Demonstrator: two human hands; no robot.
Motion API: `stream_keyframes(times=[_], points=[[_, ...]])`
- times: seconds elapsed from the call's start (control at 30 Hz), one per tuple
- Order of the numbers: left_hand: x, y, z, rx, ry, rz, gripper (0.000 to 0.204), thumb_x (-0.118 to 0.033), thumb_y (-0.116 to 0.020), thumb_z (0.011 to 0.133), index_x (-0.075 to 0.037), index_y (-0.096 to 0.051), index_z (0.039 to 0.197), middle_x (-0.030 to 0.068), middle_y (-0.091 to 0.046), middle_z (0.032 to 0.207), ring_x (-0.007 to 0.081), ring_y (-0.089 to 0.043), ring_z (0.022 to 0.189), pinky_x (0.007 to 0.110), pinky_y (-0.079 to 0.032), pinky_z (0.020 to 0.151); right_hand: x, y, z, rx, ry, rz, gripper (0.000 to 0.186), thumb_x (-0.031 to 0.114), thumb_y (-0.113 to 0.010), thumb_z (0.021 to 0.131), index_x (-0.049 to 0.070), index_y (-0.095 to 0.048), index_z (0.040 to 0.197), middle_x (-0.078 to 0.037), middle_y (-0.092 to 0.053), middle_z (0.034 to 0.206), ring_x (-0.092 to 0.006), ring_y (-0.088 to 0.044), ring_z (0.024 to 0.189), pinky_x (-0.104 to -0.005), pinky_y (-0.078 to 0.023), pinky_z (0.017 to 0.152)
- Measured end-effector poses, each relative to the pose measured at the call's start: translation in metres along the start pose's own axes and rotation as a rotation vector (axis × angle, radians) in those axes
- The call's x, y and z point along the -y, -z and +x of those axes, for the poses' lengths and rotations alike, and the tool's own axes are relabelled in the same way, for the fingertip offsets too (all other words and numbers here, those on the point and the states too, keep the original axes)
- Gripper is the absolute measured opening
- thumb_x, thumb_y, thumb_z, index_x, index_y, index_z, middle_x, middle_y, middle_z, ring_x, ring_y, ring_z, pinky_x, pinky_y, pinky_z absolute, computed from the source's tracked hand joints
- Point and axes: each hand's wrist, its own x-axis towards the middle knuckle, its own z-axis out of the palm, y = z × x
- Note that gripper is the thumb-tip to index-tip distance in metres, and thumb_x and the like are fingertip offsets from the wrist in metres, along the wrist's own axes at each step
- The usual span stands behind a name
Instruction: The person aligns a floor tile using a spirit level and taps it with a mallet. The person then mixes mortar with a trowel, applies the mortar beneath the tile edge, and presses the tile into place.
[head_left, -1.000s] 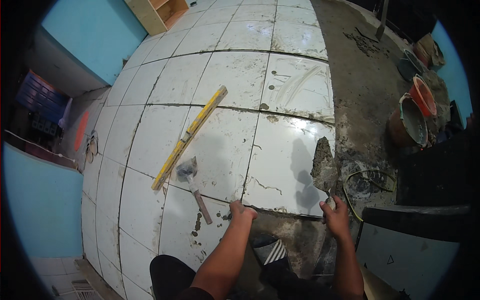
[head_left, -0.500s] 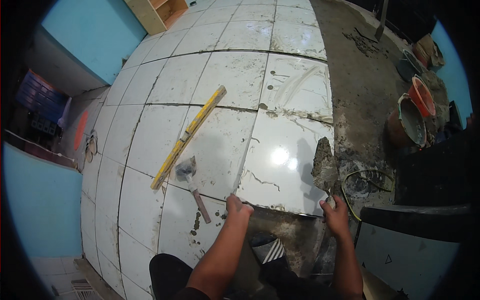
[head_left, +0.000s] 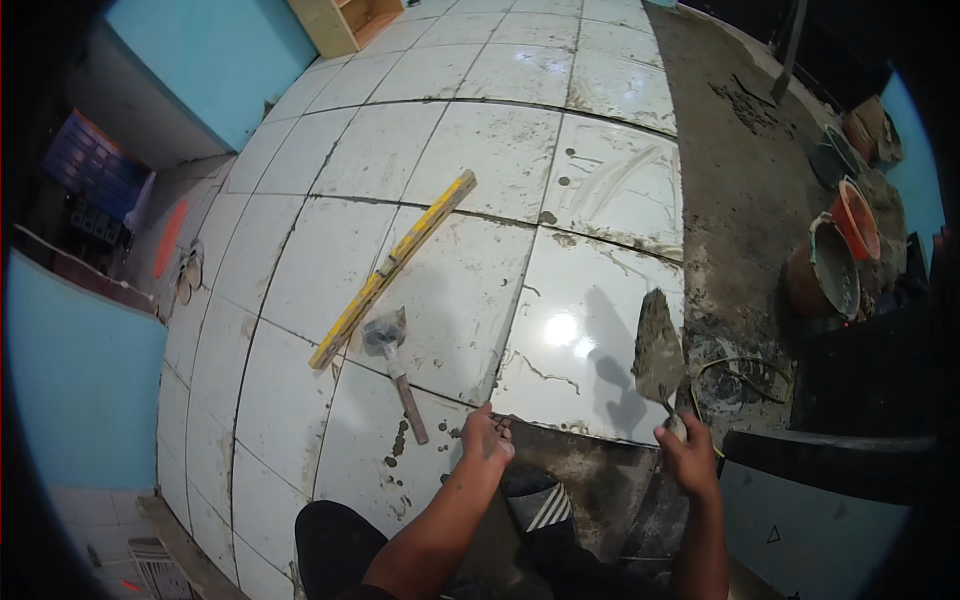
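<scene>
My right hand [head_left: 688,455] is closed round the handle of a trowel [head_left: 657,350]. Its mortar-smeared blade points away from me over the right edge of a glossy white floor tile [head_left: 545,375]. My left hand [head_left: 485,438] is at that tile's near left corner, fingers loosely curled and apart, with one fingertip by the joint. I see nothing held in it. To its left lies a mallet [head_left: 385,333] with a pale, dirty head and a brown handle. Beyond that, a yellow spirit level [head_left: 395,268] rests slantwise across the tiles.
Bare grey ground [head_left: 735,190] runs along the right, with an orange bucket [head_left: 855,217] and a brown bucket [head_left: 822,268] of grey mix. A yellowish hose [head_left: 745,362] loops beside the trowel. Dark mortar spots [head_left: 397,440] dot the tiles near the mallet. A wooden cabinet [head_left: 345,28] stands far off.
My left hand has drawn slightly back from the tile corner and turned, showing more of its fingers. The trowel, still in my right hand, has shifted slightly nearer. The whole view has swung a little.
</scene>
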Motion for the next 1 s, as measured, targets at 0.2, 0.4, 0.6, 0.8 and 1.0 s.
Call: stream_keyframes(times=[0.2,0.4,0.6,0.8,1.0], points=[[-0.006,0.008,-0.019,0.166,-0.05,0.107,0.015,-0.022,-0.062,0.102,-0.007,-0.058,0.101,0.0031,-0.064,0.089,0.0133,-0.061,0.074,0.024,-0.039,0.05,0.007,0.028,-0.037,0.508,-0.24,-0.153,0.021,0.016,-0.08,0.087,0.002,-0.067,0.094,0.0,-0.061,0.068,-0.0097,-0.059,0.064,-0.0295,-0.044,0.056],[-0.027,0.015,-0.027,0.294,-0.116,0.228,0.015,-0.02,-0.062,0.102,-0.005,-0.061,0.105,0.0046,-0.068,0.093,0.0127,-0.066,0.083,0.021,-0.04,0.053,0.006,-0.01,-0.045,0.83,-0.414,-0.512,0.027,0.025,-0.079,0.089,0.002,-0.069,0.101,-0.006,-0.066,0.075,-0.0132,-0.061,0.068,-0.0312,-0.048,0.061],[-0.015,-0.002,-0.081,0.357,-0.238,0.277,0.017,-0.02,-0.065,0.102,-0.003,-0.062,0.102,0.0054,-0.071,0.096,0.0112,-0.067,0.083,0.021,-0.041,0.059,-0.037,-0.052,-0.046,0.59,-0.389,-0.368,0.03,0.013,-0.069,0.089,-0.002,-0.066,0.115,-0.007,-0.068,0.082,-0.0153,-0.064,0.072,-0.032,-0.051,0.064],[-0.004,-0.005,-0.11,0.366,-0.263,0.229,0.02,-0.021,-0.066,0.102,0.0,-0.066,0.101,0.0035,-0.068,0.091,0.0081,-0.064,0.08,0.02,-0.042,0.063,-0.061,-0.098,-0.013,0.394,-0.144,-0.026,0.045,0.003,-0.052,0.079,-0.004,-0.062,0.122,-0.01,-0.067,0.098,-0.0181,-0.064,0.08,-0.0327,-0.053,0.067],[-0.001,-0.006,-0.113,0.346,-0.22,0.194,0.022,-0.02,-0.067,0.102,0.002,-0.067,0.099,0.004,-0.068,0.089,0.0079,-0.063,0.078,0.022,-0.043,0.064,-0.068,-0.145,0.022,0.338,0.044,-0.023,0.043,0.002,-0.054,0.09,-0.005,-0.058,0.132,-0.016,-0.067,0.123,-0.0268,-0.063,0.113,-0.0352,-0.047,0.099]])
